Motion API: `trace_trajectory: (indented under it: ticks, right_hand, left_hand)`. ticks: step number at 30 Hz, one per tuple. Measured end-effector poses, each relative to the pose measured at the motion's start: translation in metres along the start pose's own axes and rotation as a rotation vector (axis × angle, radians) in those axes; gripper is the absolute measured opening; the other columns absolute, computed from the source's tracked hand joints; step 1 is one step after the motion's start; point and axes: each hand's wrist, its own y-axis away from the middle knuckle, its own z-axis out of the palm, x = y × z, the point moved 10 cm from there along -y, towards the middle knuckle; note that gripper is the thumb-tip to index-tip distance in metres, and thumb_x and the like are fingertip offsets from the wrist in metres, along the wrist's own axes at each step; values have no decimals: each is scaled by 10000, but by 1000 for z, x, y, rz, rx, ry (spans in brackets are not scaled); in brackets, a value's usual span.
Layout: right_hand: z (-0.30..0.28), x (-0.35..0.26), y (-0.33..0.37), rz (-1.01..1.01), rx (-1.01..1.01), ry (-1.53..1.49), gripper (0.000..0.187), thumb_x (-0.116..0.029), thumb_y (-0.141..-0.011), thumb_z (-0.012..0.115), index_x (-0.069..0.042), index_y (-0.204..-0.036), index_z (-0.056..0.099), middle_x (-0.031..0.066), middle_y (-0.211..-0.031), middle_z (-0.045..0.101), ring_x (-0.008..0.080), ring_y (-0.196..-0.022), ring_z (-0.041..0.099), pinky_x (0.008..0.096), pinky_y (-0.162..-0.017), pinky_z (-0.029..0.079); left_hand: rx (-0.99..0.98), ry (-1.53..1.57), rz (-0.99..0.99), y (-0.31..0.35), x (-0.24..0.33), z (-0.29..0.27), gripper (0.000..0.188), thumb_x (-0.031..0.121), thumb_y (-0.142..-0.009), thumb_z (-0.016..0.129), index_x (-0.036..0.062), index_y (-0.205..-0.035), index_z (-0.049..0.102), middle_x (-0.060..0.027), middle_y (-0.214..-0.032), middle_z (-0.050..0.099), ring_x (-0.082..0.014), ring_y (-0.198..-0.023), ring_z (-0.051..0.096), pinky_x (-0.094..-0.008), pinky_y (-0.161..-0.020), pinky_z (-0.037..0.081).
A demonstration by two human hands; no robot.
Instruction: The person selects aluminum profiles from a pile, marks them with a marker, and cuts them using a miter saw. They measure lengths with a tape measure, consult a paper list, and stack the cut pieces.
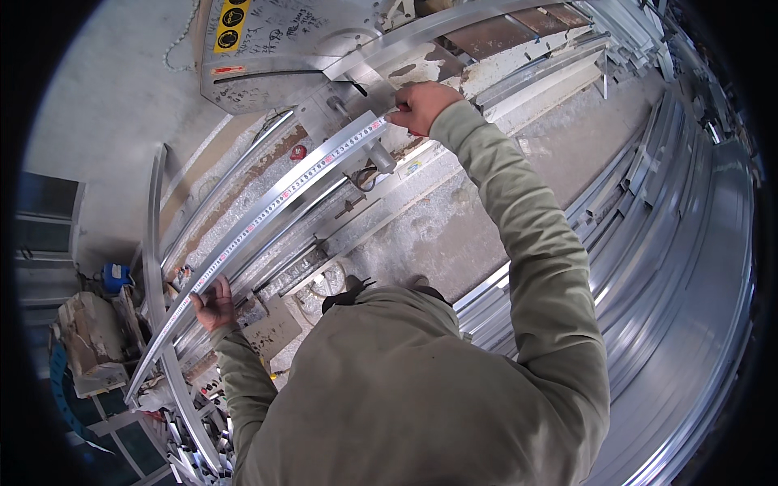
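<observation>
Tape: one long white measuring tape with black and red marks, flat and smooth, lying along the bar from my right grip down past my left.
Bar: one long, shiny silver metal bar.
Right grip: my right hand, thumb and finger pinched together on the tape's upper end.
Left grip: my left hand, half curled beside the bar; whether it clasps anything, I cannot tell.
Red piece: one, small and rounded, beyond the bar.
Stacked profiles: many, glossy silver metal.
</observation>
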Motion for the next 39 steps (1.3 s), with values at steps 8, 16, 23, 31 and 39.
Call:
trace_trajectory:
  ticks: [8, 16, 23, 31, 39]
  right_hand:
    - [-54, -27, 34, -91, 195, 54, 421, -506, -904, 772, -89, -928, 721, 149, -870, 746, 375, -843, 724, 495, -748, 569]
    - [-64, -32, 42, -100, 209, 52, 412, -497, -909, 774, -90, -937, 715, 130, -860, 739, 368, -858, 716, 489, -762, 568]
    - [-69, -31, 45, -117, 270, 62, 420, -502, -901, 784, -90, -900, 701, 129, -808, 725, 382, -795, 710, 495, -708, 561]
    - [-63, -33, 43, -69, 171, 84, 433, -541, -927, 737, -112, -989, 753, 115, -904, 747, 342, -943, 724, 484, -830, 576]
    - [-63, -28, 42, -14, 142, 59, 434, -533, -919, 749, -112, -1022, 756, 112, -926, 760, 351, -945, 728, 482, -819, 578]
  left_hand:
    - [34, 20, 55, 20, 18, 14, 643, 351, -974, 779, -7, -1456, 551, -240, -1446, 628, -409, -1325, 626, -641, -1228, 417]
    - [26, -6, 83, 28, 30, 14, 700, 316, -964, 789, 18, -1527, 498, -236, -1514, 582, -394, -1380, 589, -598, -1239, 420]
    - [-26, 43, 51, 28, 24, 30, 669, 286, -951, 809, 14, -1494, 529, -224, -1516, 585, -379, -1409, 568, -589, -1261, 390]
    - [-39, 59, 40, 29, 28, 24, 592, 289, -981, 774, 1, -1450, 556, -229, -1488, 602, -402, -1393, 577, -619, -1260, 377]
    - [-6, 54, 48, 29, 25, 31, 615, 276, -946, 813, 20, -1447, 565, -213, -1454, 629, -401, -1384, 584, -628, -1260, 375]
